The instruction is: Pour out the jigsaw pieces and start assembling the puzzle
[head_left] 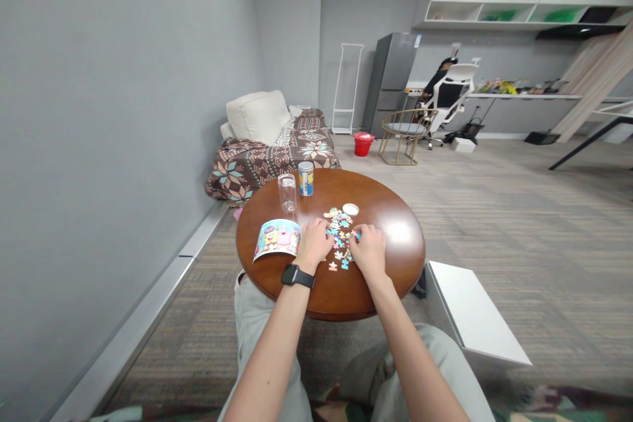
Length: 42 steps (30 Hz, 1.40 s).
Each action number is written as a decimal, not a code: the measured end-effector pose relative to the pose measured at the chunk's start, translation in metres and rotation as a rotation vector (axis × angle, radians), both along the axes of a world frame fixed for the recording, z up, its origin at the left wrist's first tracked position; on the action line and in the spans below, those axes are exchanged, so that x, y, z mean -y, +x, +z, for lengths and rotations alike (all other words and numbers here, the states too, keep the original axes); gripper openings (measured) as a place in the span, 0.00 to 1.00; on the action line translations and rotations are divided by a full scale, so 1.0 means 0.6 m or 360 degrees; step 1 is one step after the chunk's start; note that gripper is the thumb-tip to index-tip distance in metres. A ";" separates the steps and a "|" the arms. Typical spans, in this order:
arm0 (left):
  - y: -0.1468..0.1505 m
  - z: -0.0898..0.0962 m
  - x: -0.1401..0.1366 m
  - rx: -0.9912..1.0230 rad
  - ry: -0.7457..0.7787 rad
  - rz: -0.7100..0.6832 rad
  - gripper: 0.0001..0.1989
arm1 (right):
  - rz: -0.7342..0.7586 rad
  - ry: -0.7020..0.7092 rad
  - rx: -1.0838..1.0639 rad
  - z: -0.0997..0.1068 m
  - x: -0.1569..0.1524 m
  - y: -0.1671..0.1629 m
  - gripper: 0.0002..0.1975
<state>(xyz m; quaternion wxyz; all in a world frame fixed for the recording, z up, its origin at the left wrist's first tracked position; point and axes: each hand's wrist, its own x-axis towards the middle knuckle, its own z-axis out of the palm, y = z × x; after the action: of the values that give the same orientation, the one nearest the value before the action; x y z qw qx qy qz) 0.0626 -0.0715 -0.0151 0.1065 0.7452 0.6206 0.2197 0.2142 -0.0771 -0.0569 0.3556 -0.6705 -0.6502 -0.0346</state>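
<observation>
A loose pile of small colourful jigsaw puzzle pieces (338, 216) lies on the round brown table (321, 300). My left hand (314, 244), with a black watch at the wrist, rests at the pile's left side, its fingers curled inward. What its fingertips hold, if anything, is hidden. Opposite it, at the pile's right edge, my right hand (370, 247) has its thumb and fingers bent together at a puzzle piece. A curved picture sheet (277, 237) with cartoon figures lies left of my left hand. Beyond the pile is a round lid (351, 210).
A clear jar (287, 193) and a printed can (306, 179) stand at the table's far left. A white box (477, 306) is on the floor at the right. Behind are a draped sofa (267, 158), a red bucket (363, 144) and a seated person (435, 79).
</observation>
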 end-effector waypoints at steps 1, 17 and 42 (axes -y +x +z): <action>0.000 0.000 0.000 0.0003 0.0000 -0.0003 0.12 | -0.0007 -0.0004 -0.0004 0.000 0.000 0.000 0.09; -0.001 -0.002 -0.001 0.0002 0.0009 -0.0013 0.12 | 0.0233 0.0005 -0.0147 -0.002 -0.005 0.006 0.15; -0.001 -0.010 -0.008 0.0006 0.0037 -0.0007 0.11 | 0.0335 -0.0061 -0.0130 0.000 -0.005 0.004 0.15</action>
<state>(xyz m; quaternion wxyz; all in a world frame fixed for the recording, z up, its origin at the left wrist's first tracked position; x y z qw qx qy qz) 0.0618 -0.0668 -0.0209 0.0994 0.7474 0.6160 0.2281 0.2166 -0.0743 -0.0567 0.3707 -0.6060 -0.7025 0.0427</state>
